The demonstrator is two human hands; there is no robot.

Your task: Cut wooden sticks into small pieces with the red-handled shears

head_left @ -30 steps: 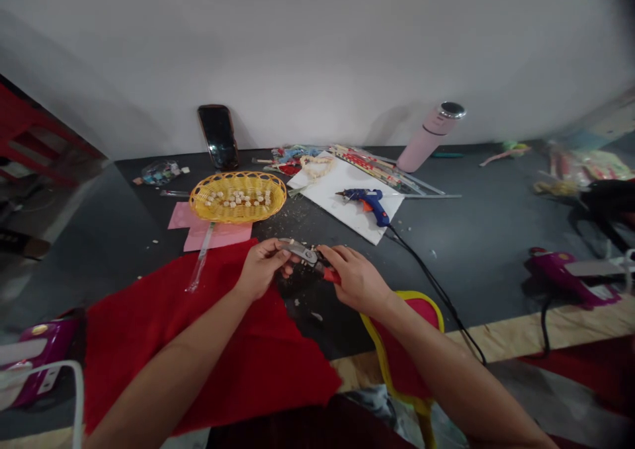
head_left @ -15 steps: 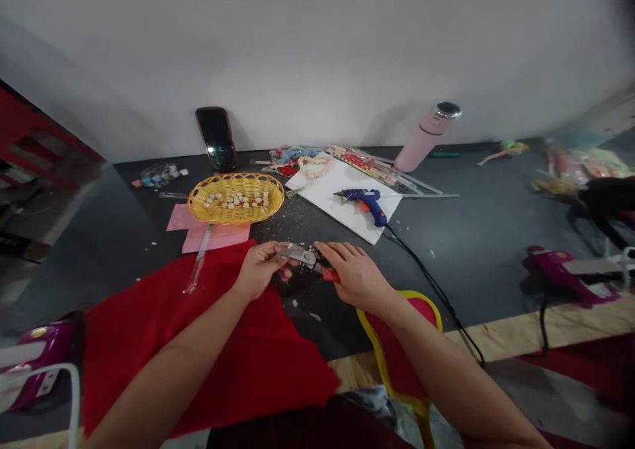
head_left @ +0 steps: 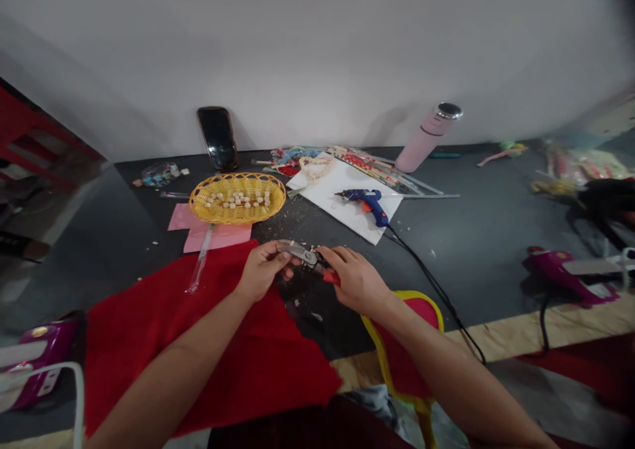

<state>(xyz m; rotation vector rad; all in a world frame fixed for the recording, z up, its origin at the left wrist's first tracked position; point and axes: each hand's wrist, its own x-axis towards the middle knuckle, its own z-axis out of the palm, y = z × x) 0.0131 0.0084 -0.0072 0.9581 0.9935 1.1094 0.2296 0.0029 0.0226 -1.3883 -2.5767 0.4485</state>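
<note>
My right hand (head_left: 360,280) is wrapped round the red handle of a pair of pruning shears (head_left: 306,257), whose silver blades point left. At the blades, the fingers of my left hand (head_left: 262,270) are pinched together. A tiny pale bit shows by the blade tip, but what lies between the left fingertips is too small to make out. Pale crumbs are scattered on the dark table beneath the shears. Just beyond my left hand, a yellow woven basket (head_left: 198,214) holds several small whitish pieces.
A red cloth (head_left: 233,369) lies under my left forearm. Behind are a blue glue gun (head_left: 370,204) on a white board (head_left: 322,204), a pink bottle (head_left: 421,141) and a phone (head_left: 218,138). The glue gun's cord (head_left: 436,287) trails over the front edge. Pink sheets (head_left: 218,237) lie below the basket.
Almost nothing differs. The hands and shears stay in the same place, with a slight shift of the left fingers at the blades.
</note>
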